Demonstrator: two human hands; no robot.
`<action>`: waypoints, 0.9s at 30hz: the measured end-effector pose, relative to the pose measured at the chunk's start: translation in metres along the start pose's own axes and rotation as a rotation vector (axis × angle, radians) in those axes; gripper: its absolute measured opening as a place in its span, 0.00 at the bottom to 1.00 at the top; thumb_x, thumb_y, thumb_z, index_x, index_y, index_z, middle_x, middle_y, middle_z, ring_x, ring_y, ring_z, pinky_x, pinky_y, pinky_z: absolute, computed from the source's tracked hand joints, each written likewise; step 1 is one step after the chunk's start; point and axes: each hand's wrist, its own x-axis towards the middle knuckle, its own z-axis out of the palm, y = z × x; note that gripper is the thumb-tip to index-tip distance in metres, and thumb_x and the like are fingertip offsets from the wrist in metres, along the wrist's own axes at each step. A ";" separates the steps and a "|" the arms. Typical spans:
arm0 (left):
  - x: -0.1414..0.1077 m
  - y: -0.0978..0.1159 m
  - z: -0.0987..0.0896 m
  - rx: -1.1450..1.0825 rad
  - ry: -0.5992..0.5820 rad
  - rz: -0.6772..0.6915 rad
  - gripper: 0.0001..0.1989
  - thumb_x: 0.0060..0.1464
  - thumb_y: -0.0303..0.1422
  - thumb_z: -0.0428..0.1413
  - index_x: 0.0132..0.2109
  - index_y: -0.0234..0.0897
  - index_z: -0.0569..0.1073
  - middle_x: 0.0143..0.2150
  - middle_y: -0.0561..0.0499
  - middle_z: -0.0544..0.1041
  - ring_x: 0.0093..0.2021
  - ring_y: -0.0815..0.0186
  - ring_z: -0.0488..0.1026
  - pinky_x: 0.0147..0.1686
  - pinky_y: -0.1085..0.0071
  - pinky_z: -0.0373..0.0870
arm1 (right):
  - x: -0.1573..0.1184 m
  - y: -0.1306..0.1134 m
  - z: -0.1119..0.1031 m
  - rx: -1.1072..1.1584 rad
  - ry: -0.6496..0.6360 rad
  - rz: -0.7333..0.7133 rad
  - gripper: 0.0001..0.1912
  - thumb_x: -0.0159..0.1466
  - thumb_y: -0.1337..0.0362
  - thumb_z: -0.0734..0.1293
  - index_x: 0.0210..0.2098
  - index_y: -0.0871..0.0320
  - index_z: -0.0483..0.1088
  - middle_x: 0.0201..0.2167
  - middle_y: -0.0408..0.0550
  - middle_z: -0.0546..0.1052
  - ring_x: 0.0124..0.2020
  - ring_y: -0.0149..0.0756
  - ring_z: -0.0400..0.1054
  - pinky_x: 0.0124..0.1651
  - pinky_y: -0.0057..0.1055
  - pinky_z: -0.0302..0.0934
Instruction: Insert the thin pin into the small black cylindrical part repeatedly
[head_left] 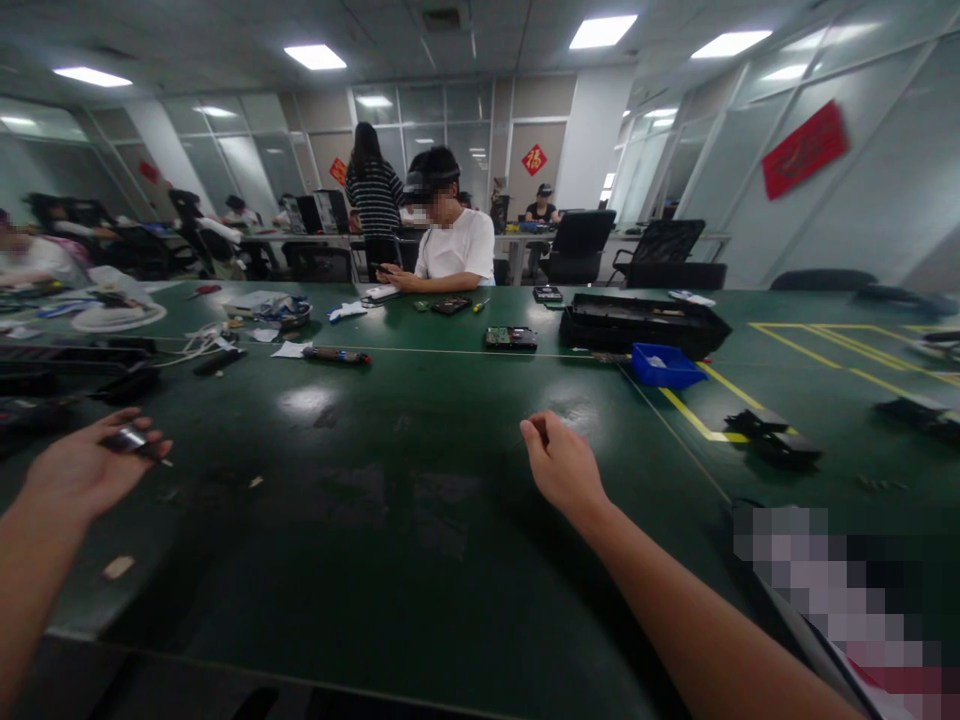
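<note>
My left hand [75, 465] is closed around a short dark tool [129, 438] with a shiny metal collar and a thin tip, much like a screwdriver. It hangs over the left part of the green table [322, 580]. My right hand [564, 462] is above the table right of the middle, its fingers curled in toward the thumb. Whatever those fingers hold, if anything, is hidden. Beyond it lies a hard drive [511, 338] with a green circuit board. A dark power screwdriver [337, 356] lies farther left, beside a scrap of white paper [291, 350].
A blue bin [666, 365] stands before a long black tray [646, 322]. Black parts [772, 437] lie to the right by yellow tape. Cables [199, 345] and a metal box [259, 308] clutter the left. Across the table a person in white [457, 245] sits holding a phone.
</note>
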 end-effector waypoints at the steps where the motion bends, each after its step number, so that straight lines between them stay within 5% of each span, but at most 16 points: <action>1: -0.002 -0.003 0.005 0.009 -0.063 0.032 0.11 0.58 0.19 0.46 0.35 0.31 0.71 0.26 0.53 0.72 0.28 0.69 0.69 0.27 0.70 0.74 | 0.000 0.001 0.000 0.000 0.004 -0.003 0.16 0.72 0.54 0.56 0.42 0.56 0.69 0.34 0.50 0.78 0.36 0.42 0.72 0.39 0.37 0.60; 7: -0.031 -0.015 0.047 -0.019 -0.347 0.036 0.12 0.51 0.19 0.47 0.38 0.32 0.73 0.29 0.50 0.72 0.31 0.67 0.69 0.30 0.68 0.75 | 0.000 0.003 0.002 0.008 0.008 -0.008 0.16 0.72 0.53 0.56 0.42 0.55 0.69 0.35 0.50 0.78 0.36 0.42 0.72 0.38 0.36 0.60; 13: -0.074 -0.026 0.108 -0.098 -0.465 -0.070 0.12 0.52 0.20 0.49 0.42 0.33 0.72 0.30 0.50 0.69 0.28 0.67 0.67 0.30 0.68 0.74 | 0.001 0.002 0.001 -0.019 0.007 0.004 0.15 0.72 0.54 0.56 0.42 0.56 0.69 0.33 0.49 0.78 0.35 0.41 0.72 0.38 0.35 0.59; 27: -0.191 -0.064 0.230 -0.037 -0.946 -0.146 0.19 0.42 0.23 0.50 0.44 0.33 0.72 0.32 0.49 0.69 0.30 0.66 0.68 0.32 0.69 0.67 | -0.001 0.002 0.000 0.018 -0.011 0.013 0.16 0.72 0.53 0.56 0.42 0.55 0.69 0.34 0.49 0.78 0.35 0.40 0.72 0.37 0.35 0.60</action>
